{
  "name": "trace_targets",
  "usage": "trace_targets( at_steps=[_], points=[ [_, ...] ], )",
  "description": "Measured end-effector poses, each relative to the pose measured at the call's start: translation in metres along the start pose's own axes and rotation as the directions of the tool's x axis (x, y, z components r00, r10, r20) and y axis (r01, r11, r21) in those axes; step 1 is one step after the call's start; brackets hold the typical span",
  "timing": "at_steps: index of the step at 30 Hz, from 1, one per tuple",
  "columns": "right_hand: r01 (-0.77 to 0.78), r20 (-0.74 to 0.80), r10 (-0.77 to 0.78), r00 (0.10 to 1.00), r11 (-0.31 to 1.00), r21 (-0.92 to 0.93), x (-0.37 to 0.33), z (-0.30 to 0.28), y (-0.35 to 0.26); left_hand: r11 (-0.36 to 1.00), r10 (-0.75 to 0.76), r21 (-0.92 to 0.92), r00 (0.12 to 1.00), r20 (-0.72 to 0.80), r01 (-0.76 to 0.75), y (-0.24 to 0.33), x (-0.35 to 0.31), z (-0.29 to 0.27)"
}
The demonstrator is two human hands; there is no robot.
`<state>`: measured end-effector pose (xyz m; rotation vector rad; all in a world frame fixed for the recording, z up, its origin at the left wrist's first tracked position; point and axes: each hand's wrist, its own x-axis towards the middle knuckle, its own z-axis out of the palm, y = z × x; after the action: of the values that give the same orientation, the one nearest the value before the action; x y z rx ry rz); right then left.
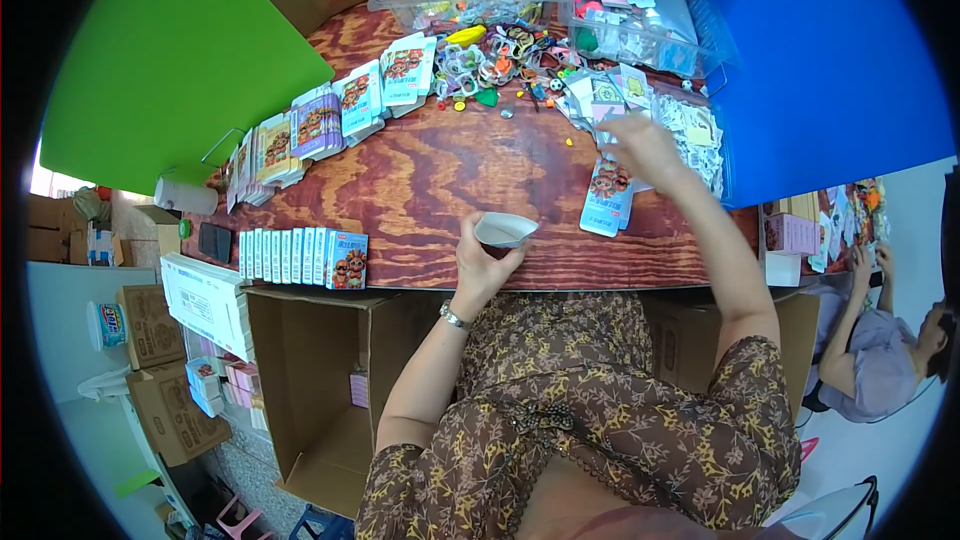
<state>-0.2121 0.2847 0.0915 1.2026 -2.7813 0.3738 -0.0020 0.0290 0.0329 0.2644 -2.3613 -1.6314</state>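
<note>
My left hand [486, 268] is wrapped round a small carton [506, 229] near the table's front edge. The carton's top gapes upward, showing a pale inside. My right hand [645, 152] is raised over the right of the table, thumb and fingers apart, with nothing visible between them. Below it lie flat light-blue cartons [606, 202] printed with cartoon figures. Just beyond its fingertips is a loose heap of small printed cards [607, 90]. Whether the fingers touch a card I cannot tell.
Small trinkets [500, 58] lie heaped at the back, before a clear bin [400, 5] of colourful bands. Carton stacks [318, 120] curve along the left. Filled blue boxes [345, 260] stand in a row. A white-packet tray [724, 155] sits right. A co-worker [870, 360] works far right.
</note>
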Motion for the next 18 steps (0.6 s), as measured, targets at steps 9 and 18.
trace_targets(
  at_steps=[9, 18],
  points=[
    [-0.044, 0.32, 0.131, 0.938, 0.964, -0.263, 0.005, 0.017, 0.073, 0.999, 0.029, 0.017, 0.996, 0.085, -0.031, -0.022, -0.014, 0.013],
    [-0.17, 0.183, 0.147, 0.972, 0.978, 0.117, 0.013, -0.003, 0.07, 1.0, -0.023, -0.008, 0.999, -0.023, 0.023, -0.019, -0.014, 0.016]
  ],
)
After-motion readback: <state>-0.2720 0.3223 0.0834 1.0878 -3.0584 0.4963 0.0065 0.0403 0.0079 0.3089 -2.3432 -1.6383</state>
